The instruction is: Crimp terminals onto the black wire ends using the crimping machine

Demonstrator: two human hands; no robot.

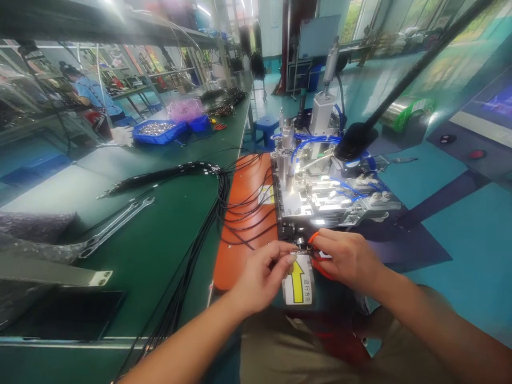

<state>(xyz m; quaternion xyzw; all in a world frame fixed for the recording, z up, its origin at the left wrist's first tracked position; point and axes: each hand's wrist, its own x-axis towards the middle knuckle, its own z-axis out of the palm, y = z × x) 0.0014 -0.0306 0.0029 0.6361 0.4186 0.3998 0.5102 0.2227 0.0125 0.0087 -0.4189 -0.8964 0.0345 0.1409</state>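
My right hand (348,261) is closed around the orange-red handles of a pair of scissors (325,269), its blades pointing left. My left hand (266,274) pinches a small metallic piece (295,251) between thumb and fingertips, right at the tips of the blades. What the piece is cannot be made out. Both hands are just in front of a machine (320,186) with metal blocks, blue air hoses and a bright light on it. Below the fingers shows a white label (297,285) with a yellow arrow. Black cables (244,205) cross the orange plate (250,170) left of the machine.
A bundle of black cables (200,234) runs down the green bench (160,229). Wrenches (120,224) lie on its left. Farther back stand a blue tray (160,133) of small metal parts and a pink bag (184,109). A black lamp arm (416,74) reaches over the machine. A person (94,96) works far left.
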